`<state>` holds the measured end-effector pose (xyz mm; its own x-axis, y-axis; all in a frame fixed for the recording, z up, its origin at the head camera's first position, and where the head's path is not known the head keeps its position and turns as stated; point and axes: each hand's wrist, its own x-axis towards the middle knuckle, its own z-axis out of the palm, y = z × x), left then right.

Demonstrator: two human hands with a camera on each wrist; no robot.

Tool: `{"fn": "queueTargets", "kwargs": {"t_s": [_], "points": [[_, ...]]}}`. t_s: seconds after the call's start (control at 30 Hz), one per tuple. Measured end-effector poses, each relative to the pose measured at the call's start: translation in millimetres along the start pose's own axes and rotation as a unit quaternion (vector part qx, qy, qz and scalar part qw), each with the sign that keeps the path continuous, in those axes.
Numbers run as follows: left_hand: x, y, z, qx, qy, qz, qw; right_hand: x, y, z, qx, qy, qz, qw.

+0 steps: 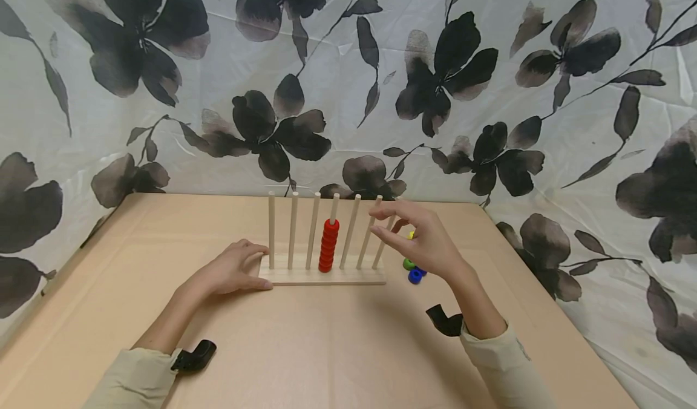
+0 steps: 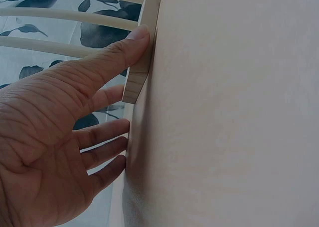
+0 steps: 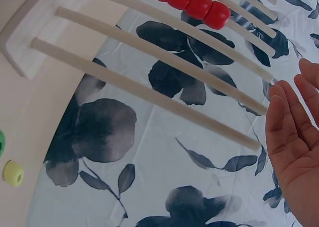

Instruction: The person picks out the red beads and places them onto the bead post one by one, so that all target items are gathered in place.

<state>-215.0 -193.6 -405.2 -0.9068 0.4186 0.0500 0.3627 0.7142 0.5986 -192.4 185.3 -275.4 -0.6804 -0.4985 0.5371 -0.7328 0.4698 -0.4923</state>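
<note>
A wooden peg rack (image 1: 294, 281) with several upright pegs stands on the table. On its middle peg sits a stack of red beads (image 1: 328, 245), and the other pegs are bare. My left hand (image 1: 234, 270) grips the rack's left end; in the left wrist view the thumb (image 2: 130, 43) lies on the base's front edge with the index finger behind it. Up by the tops of the rightmost pegs, my right hand (image 1: 425, 239) holds nothing, its thumb and fingers apart. The right wrist view has those fingers (image 3: 280, 122) just beyond the peg tips.
Right of the rack lie loose beads, among them a blue bead (image 1: 415, 276), a green bead (image 1: 408, 264) and a yellow bead (image 3: 13, 173); my right hand partly hides them in the head view. A flowered cloth (image 1: 348, 94) hangs behind the table (image 1: 327, 348).
</note>
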Motion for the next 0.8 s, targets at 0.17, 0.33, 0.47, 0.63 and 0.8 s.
{"fn": "queueTargets", "kwargs": {"t_s": [0.17,0.33,0.47,0.63,0.8], "points": [[0.5,-0.3,-0.9,0.006,0.001,0.002,1.0,-10.8,7.9,-2.1,-0.007,-0.002,0.018,1.0],[0.2,-1.8,-0.2,0.005,0.002,0.0,1.0,-21.9,16.8,-1.6,-0.01,-0.003,0.037,0.999],[-0.4,-2.0,-0.1,0.003,0.003,-0.001,1.0,-28.6,23.7,-1.4,-0.008,0.001,0.048,0.999],[-0.5,-1.7,0.0,0.001,0.005,-0.002,1.0,-36.4,32.0,-1.6,-0.008,0.004,0.062,0.998],[0.2,-1.5,1.5,-0.003,0.002,-0.004,1.0,-44.8,39.1,-3.0,-0.013,0.006,0.076,0.997]]}}
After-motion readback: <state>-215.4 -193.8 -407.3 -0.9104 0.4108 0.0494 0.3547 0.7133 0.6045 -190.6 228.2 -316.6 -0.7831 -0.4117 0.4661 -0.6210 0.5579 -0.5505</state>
